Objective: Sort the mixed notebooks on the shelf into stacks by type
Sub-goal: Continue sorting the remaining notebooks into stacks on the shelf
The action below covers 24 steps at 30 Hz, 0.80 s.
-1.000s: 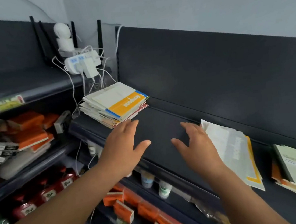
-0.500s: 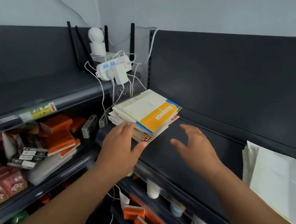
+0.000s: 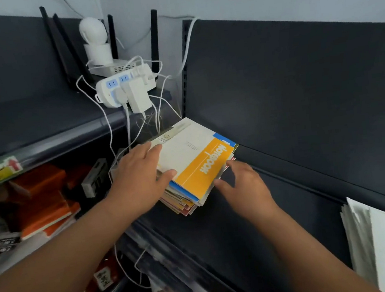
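Left hand now rests on notebook stack, fingers apart; right hand splayed alongside; power strip cables hang behind.

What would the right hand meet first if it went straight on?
Most likely the right hand meets the side of the notebook stack, just under the orange notebook; the gap looks small.

Even soft daylight, faint shadows; edges blurred, wide-angle warped.

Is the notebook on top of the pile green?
No, the top notebook is white and orange, with a blue stripe along its edge.
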Each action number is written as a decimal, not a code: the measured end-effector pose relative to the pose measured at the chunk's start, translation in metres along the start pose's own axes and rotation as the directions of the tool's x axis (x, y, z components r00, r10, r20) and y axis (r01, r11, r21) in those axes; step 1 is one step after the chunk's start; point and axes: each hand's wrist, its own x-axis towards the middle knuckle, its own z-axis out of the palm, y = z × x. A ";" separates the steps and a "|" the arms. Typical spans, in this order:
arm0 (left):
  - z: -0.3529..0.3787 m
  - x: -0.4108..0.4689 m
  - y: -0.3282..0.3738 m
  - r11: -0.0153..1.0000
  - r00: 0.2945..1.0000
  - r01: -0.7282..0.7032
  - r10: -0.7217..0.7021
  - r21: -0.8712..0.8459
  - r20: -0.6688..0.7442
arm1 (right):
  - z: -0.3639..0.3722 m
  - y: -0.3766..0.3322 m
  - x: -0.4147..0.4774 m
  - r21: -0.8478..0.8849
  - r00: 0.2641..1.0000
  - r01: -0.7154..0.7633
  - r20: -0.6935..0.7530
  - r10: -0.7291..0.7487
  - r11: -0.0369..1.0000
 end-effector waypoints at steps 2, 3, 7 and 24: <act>0.000 0.015 -0.007 0.999 0.999 -0.032 0.032 0.005 0.010 | 0.002 -0.002 0.007 -0.008 0.999 -0.034 -0.021 0.034 0.999; -0.001 0.022 -0.010 0.999 0.999 -0.050 0.050 0.012 0.016 | 0.004 -0.004 0.010 -0.007 0.998 -0.053 -0.027 0.053 0.999; -0.004 0.043 -0.021 0.990 0.992 -0.112 0.107 0.084 0.062 | 0.008 -0.012 0.014 -0.024 0.991 -0.130 -0.048 0.129 0.991; -0.003 0.058 -0.036 0.913 0.926 -0.360 0.324 0.193 0.193 | 0.032 -0.034 0.020 0.313 0.886 -0.418 -0.067 0.459 0.853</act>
